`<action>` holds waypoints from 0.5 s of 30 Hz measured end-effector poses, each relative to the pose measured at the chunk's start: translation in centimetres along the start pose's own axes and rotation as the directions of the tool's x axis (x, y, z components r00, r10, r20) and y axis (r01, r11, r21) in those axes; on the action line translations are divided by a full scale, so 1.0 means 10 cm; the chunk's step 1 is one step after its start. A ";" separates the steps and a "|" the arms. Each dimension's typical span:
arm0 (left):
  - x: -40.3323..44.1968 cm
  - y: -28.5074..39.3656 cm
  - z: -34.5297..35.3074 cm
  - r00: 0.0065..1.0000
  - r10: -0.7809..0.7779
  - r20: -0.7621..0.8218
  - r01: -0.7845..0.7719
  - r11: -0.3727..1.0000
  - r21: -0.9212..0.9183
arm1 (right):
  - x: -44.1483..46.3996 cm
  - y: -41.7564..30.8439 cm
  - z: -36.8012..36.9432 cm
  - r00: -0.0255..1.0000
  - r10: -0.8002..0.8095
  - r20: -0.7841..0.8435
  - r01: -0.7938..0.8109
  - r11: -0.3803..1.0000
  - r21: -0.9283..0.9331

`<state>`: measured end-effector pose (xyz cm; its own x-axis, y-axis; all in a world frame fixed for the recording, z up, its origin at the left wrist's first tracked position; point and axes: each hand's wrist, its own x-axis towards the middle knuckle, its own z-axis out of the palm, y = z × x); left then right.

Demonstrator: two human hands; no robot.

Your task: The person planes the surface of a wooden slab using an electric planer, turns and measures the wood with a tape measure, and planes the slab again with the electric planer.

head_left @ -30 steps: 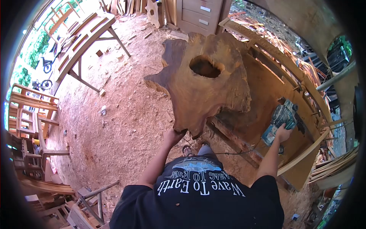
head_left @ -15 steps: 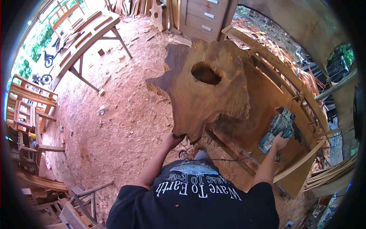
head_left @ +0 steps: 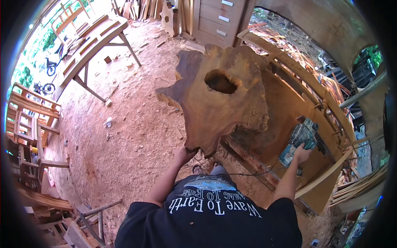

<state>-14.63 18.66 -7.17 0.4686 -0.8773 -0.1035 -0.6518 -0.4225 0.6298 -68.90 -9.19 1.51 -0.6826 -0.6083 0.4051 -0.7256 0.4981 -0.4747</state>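
A thick, irregular wood slab (head_left: 225, 109) with a dark oval hole lies across the middle of the view. My left hand (head_left: 185, 155) holds its near lower edge; the fingertips are partly hidden there. To the right, my right hand (head_left: 302, 153) is closed around the handle of a teal corded power tool (head_left: 298, 138), which looks like a belt sander. The tool rests on a broad brown wooden panel (head_left: 275, 93), beside the slab and apart from it. Its dark cord (head_left: 252, 174) runs left toward my legs.
Wood chips and sawdust cover the floor (head_left: 124, 144). A wooden frame table (head_left: 93, 43) stands at the upper left, with chair frames (head_left: 31, 124) below it. A drawer cabinet (head_left: 213, 20) is at the back. Bundled wood strips (head_left: 362, 182) lie at the right.
The view has shifted very slightly. Both hands keep their holds, and the slab and the tool show no clear movement of their own.
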 end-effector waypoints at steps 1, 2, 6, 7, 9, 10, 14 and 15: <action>0.00 -0.05 0.04 1.000 -0.014 0.013 0.014 1.000 -0.010 | 0.01 0.03 0.02 1.000 -0.014 -0.018 0.015 1.000 0.004; -0.02 0.00 0.01 1.000 -0.024 0.014 0.024 1.000 -0.008 | 0.00 0.03 0.03 0.999 -0.029 -0.036 0.029 1.000 0.008; 0.00 0.04 -0.03 0.997 -0.072 0.015 0.071 0.997 0.043 | 0.02 0.06 0.06 1.000 0.002 0.000 -0.002 1.000 0.028; -0.01 0.01 0.02 0.996 -0.090 0.023 0.089 0.994 0.065 | 0.05 0.09 0.10 1.000 0.004 0.014 -0.004 1.000 0.006; 0.02 -0.02 0.03 0.980 -0.160 0.121 0.156 0.987 0.046 | 0.03 0.04 0.04 0.998 0.055 0.041 -0.054 0.998 -0.025; 0.00 0.06 -0.07 0.974 -0.168 0.152 0.167 0.986 0.021 | 0.02 0.01 0.00 0.998 0.045 0.035 -0.044 0.999 -0.029; -0.02 0.09 -0.05 1.000 -0.026 -0.014 0.025 0.995 -0.093 | 0.00 -0.03 -0.02 0.999 0.030 0.012 -0.030 1.000 0.008; -0.02 0.10 -0.06 0.999 -0.043 0.002 0.043 0.995 -0.087 | 0.00 -0.03 -0.03 0.999 0.035 0.031 -0.036 0.999 0.005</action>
<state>-15.02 18.58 -6.10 0.4949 -0.8588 -0.1324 -0.5766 -0.4385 0.6894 -68.73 -9.21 1.90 -0.7048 -0.6092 0.3635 -0.7005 0.5166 -0.4924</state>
